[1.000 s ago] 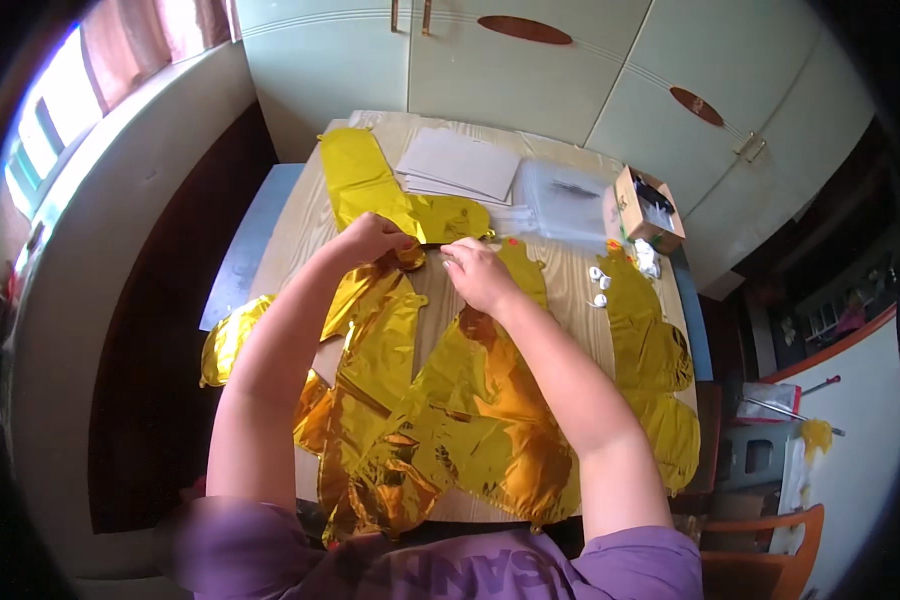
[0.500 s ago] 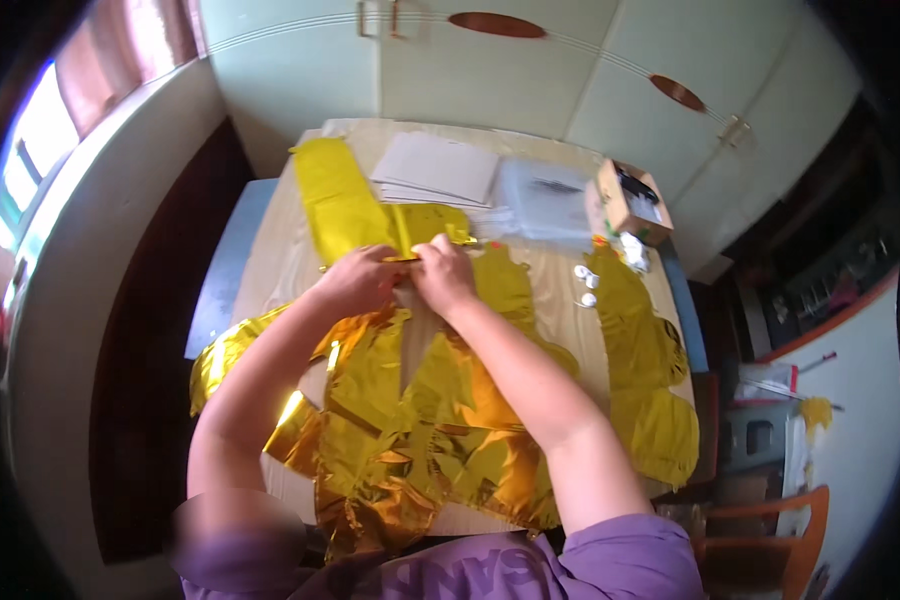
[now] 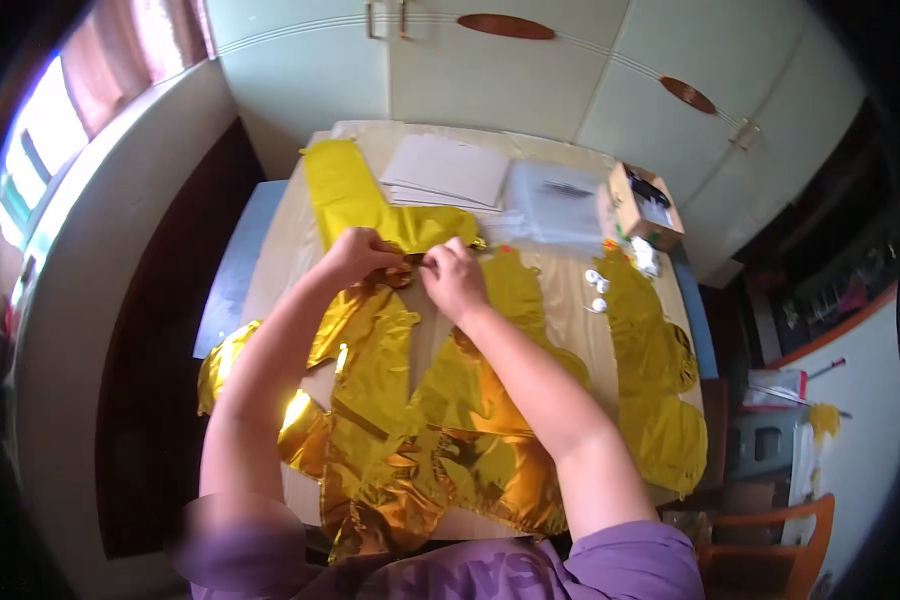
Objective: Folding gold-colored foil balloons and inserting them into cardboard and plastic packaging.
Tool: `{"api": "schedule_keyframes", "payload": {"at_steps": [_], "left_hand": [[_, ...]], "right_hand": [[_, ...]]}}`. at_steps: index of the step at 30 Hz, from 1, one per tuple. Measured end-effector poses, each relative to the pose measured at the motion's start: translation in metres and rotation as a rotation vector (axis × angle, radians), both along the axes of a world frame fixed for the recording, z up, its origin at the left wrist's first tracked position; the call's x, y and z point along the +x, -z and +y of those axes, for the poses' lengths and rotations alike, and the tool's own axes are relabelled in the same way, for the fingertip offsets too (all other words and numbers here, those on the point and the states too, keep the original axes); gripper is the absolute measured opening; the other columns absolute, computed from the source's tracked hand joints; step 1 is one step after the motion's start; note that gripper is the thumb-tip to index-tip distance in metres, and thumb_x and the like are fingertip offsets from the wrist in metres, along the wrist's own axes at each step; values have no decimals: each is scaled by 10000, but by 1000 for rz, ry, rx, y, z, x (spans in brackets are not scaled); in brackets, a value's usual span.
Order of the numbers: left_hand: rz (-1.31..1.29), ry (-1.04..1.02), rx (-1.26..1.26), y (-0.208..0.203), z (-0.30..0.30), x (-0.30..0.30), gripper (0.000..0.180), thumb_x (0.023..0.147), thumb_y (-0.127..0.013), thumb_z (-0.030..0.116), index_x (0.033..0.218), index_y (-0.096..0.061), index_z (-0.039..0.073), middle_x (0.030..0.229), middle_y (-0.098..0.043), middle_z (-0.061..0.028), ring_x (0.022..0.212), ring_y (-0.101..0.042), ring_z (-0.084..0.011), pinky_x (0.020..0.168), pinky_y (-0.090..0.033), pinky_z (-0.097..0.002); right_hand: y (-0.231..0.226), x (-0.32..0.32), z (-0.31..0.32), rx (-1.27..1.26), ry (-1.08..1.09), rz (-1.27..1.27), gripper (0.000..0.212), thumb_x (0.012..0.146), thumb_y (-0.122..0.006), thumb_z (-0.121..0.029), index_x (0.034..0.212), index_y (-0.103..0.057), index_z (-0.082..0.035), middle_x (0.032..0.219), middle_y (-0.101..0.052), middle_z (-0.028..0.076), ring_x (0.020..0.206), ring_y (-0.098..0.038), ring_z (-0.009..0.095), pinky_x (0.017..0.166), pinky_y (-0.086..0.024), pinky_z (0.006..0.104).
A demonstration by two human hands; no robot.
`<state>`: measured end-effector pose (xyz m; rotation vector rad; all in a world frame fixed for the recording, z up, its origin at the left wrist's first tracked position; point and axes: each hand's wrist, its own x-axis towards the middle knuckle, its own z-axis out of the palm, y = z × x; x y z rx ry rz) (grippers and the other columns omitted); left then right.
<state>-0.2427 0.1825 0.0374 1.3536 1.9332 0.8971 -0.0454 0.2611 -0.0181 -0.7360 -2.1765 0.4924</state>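
Note:
Flat, uninflated gold foil balloons [image 3: 370, 385] cover much of the table in front of me. My left hand [image 3: 362, 256] is closed, pinching a crumpled edge of gold foil [image 3: 398, 274] near the table's middle. A small gap separates it from my right hand [image 3: 454, 280], whose fingers are pinched together; whatever they hold is too small to make out. Just beyond both hands lies an L-shaped gold foil balloon [image 3: 355, 205]. Another gold piece [image 3: 515, 290] spreads beside my right hand, partly under the forearm.
At the table's [image 3: 580, 330] far side lie a stack of grey-white sheets [image 3: 445, 170] and clear plastic packaging [image 3: 555, 205]. A small box of odds and ends [image 3: 646, 208] stands at the far right corner. Small white items [image 3: 597, 285] sit near another gold balloon [image 3: 655, 380]. A wooden chair [image 3: 770, 535] stands lower right.
My hands have drawn slightly apart; before, they met at the foil. The left wrist has lifted a little, and the foil under it has shifted. The whole view has moved slightly.

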Motion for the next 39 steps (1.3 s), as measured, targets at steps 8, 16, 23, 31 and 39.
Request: {"api": "schedule_keyframes", "payload": {"at_steps": [8, 16, 23, 31, 39], "left_hand": [[-289, 42, -91, 0, 4, -30, 223, 909, -749, 247, 938, -734, 27, 732, -648, -2, 626, -558, -87, 545, -433, -261], [-15, 3, -27, -5, 7, -10, 270, 815, -830, 246, 915, -725, 18, 739, -666, -18, 654, -580, -87, 557, -453, -267], [-256, -258, 283, 26, 15, -44, 383, 846, -813, 312, 1060, -654, 37, 827, -659, -54, 679, -599, -113, 582, -487, -279], [434, 43, 466, 26, 1, -3, 412, 832, -700, 150, 1235, -643, 85, 1110, -686, -195, 1010, -675, -375, 870, -547, -426], [148, -441, 258, 24, 22, -33, 263, 903, -654, 221, 1011, -724, -8, 867, -727, -221, 815, -723, -332, 718, -546, -416]], "right_hand": [[-21, -22, -13, 39, 135, -110, 256, 810, -788, -295, 958, -695, -108, 1041, -575, 102, 1010, -566, 323, 868, -467, 464], [-25, -12, -21, 271, -62, -91, 302, 787, -778, -251, 1025, -678, -96, 1083, -557, 104, 1054, -534, 309, 935, -414, 458], [2, -23, -28, 400, -199, -127, 137, 827, -662, -154, 897, -729, -57, 961, -633, 124, 1061, -574, 344, 959, -414, 484], [-13, -24, -4, 128, -58, -290, 183, 881, -656, -235, 908, -722, -66, 1015, -658, 113, 963, -613, 325, 902, -419, 454], [-72, -19, -18, 13, 245, -923, 567, 882, -622, -591, 1030, -777, -67, 1075, -699, 115, 1104, -557, 291, 980, -344, 461]]}}
